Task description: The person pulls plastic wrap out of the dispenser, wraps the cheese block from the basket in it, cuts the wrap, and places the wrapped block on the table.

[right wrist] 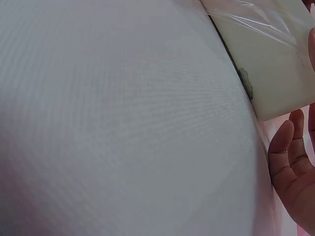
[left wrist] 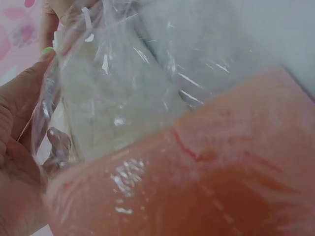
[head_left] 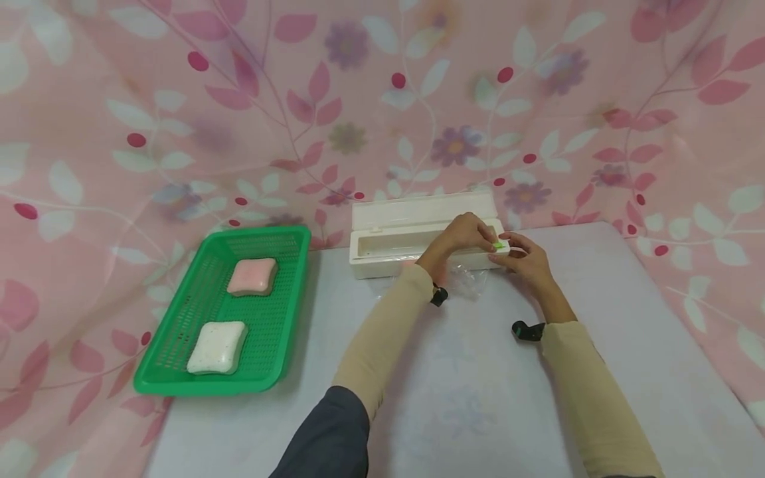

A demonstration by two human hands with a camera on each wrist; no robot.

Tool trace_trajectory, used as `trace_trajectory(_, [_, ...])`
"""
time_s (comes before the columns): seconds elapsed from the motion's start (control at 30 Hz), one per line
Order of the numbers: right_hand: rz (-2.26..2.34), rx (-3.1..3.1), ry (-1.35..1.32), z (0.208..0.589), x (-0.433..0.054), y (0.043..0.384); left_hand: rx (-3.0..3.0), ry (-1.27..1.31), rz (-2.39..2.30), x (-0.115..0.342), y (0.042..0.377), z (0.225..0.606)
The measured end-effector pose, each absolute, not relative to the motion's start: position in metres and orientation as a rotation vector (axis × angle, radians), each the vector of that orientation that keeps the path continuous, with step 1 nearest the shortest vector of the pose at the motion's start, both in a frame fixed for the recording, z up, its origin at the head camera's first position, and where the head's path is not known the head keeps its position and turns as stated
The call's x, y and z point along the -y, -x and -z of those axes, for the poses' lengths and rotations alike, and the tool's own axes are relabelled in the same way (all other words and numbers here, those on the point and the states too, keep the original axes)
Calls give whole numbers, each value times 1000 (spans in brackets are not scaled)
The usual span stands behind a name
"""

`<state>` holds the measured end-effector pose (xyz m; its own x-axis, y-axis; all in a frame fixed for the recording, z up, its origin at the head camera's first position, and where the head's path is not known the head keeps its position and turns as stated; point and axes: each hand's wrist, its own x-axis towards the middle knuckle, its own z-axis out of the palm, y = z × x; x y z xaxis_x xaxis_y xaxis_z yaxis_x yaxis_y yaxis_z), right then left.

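A long white lidded box (head_left: 382, 267) stands at the back of the table, its lid (head_left: 421, 211) raised. At its right end sits a small bright green piece (head_left: 499, 245), which my left hand (head_left: 467, 234) pinches with its fingertips. My right hand (head_left: 528, 261) grips that same end, thumb in front and fingers behind; its wrist view shows fingers around the box corner (right wrist: 275, 93). Clear plastic film (head_left: 469, 280) lies crumpled against the box front. Under my left wrist is an orange-pink thing (left wrist: 206, 177) covered in clear film; its kind cannot be told.
On the left of the table stands a green plastic basket (head_left: 293, 312). Inside it lie a pink soap bar (head_left: 253, 276) and a white soap bar (head_left: 217, 347), apart from each other. A floral cloth (head_left: 382, 119) hangs behind the white-covered table (head_left: 466, 398).
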<state>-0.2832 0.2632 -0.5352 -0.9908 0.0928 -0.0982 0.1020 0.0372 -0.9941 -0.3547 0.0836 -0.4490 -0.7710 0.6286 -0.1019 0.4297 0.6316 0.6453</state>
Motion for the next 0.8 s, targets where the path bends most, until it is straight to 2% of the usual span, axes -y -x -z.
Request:
trace_trajectory(0.33, [2097, -2313, -231, 534, -264, 284, -2513, -857, -860, -66, 358, 448])
trace_trajectory(0.63, [2103, -2321, -252, 536, -269, 285, -2477, -890, -792, 40, 366, 437])
trace_trajectory(0.8, [2039, -2315, -253, 532, -267, 284, -2607, -780, -764, 110, 351, 435])
